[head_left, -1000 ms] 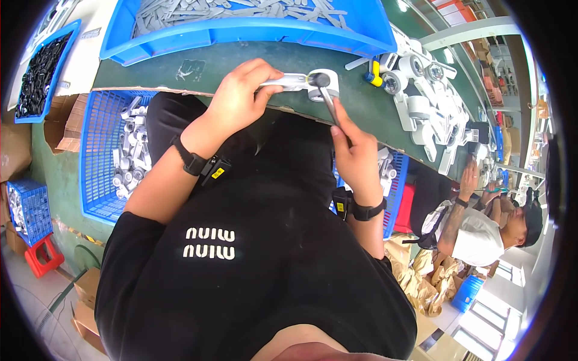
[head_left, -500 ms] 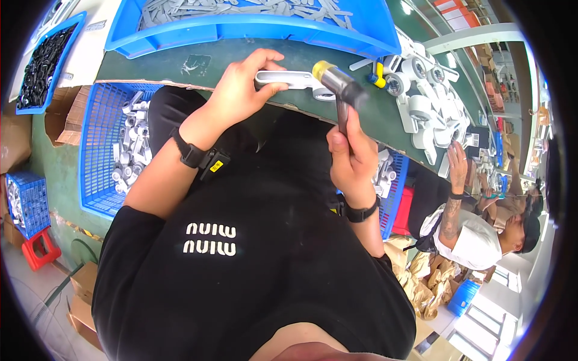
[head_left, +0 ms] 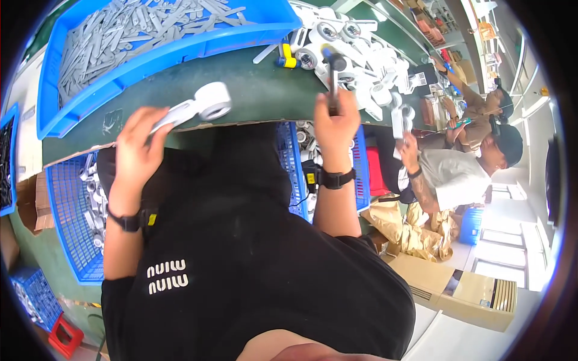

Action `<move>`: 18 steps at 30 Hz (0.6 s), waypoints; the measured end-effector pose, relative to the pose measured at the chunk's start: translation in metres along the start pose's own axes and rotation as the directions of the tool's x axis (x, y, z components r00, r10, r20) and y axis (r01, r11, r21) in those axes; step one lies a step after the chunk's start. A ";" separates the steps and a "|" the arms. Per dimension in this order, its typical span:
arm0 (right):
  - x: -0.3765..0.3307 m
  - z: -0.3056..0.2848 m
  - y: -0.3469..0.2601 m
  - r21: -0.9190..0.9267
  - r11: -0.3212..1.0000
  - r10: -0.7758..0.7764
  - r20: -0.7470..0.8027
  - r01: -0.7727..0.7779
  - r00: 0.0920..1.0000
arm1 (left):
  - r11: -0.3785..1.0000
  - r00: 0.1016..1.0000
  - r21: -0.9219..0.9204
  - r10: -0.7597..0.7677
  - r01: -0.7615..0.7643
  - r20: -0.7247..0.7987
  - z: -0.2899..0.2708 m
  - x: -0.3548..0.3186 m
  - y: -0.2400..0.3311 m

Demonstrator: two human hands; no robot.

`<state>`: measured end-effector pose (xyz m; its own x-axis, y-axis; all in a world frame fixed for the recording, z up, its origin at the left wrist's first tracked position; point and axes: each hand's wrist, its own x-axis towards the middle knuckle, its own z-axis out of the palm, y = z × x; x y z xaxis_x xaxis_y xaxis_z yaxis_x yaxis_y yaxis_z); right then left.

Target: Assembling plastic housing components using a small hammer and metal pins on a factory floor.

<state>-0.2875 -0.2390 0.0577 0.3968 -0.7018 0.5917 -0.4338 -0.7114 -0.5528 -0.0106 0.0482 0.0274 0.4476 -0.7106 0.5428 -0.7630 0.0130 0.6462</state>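
Grey part: a flat grey arm ending in a round white ring (head_left: 198,107), held at the near edge of the green bench (head_left: 265,96), ring end out over the bench top, arm end in the fingers.
Left hand: the left hand (head_left: 135,150) is closed around the arm end of the part, palm down, wrist bent back, black wristband on the forearm coming up from below.
Hammer: a small hammer (head_left: 332,75) stands almost upright, dark head with a yellow-tinted face at the top, handle running down into the fist.
Right hand: the right hand (head_left: 336,123) is wrapped tight on the handle, raised at the bench edge, well to the right of the part.
Step in hand: looks like the lifted moment between blows, part steadied, hammer up and away from it.
Next move calls for: by my reading, the ring flat on the bench and fingers clear of the striking spot.
Behind: a blue tray of grey strips (head_left: 150,36) at the far side, a heap of white assembled parts (head_left: 367,66) to the right.
Below bench: blue baskets (head_left: 66,222) beside the knees, holding white parts.
Neighbour: another person (head_left: 457,174) sits to the right.
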 end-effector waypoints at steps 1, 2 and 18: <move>0.005 -0.011 0.020 -0.135 0.990 -0.054 -0.043 0.048 0.998 | 1.000 1.000 0.024 -0.009 0.009 0.014 -0.012 -0.008 -0.003; 0.011 -0.021 0.029 -0.176 0.984 -0.055 -0.069 0.043 0.996 | 0.999 0.999 -0.001 -0.044 0.044 0.030 -0.033 -0.014 -0.005; 0.080 -0.009 0.045 -0.345 0.905 -0.201 0.168 0.249 0.965 | -0.017 -0.011 0.009 -0.899 1.000 -0.438 -0.235 -0.442 -0.279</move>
<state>-0.2827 -0.3263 0.0857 0.6062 -0.5404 0.5836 -0.5727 -0.8057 -0.1512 0.1143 0.5243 -0.2669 0.8852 0.3041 -0.3520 0.4560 -0.7170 0.5272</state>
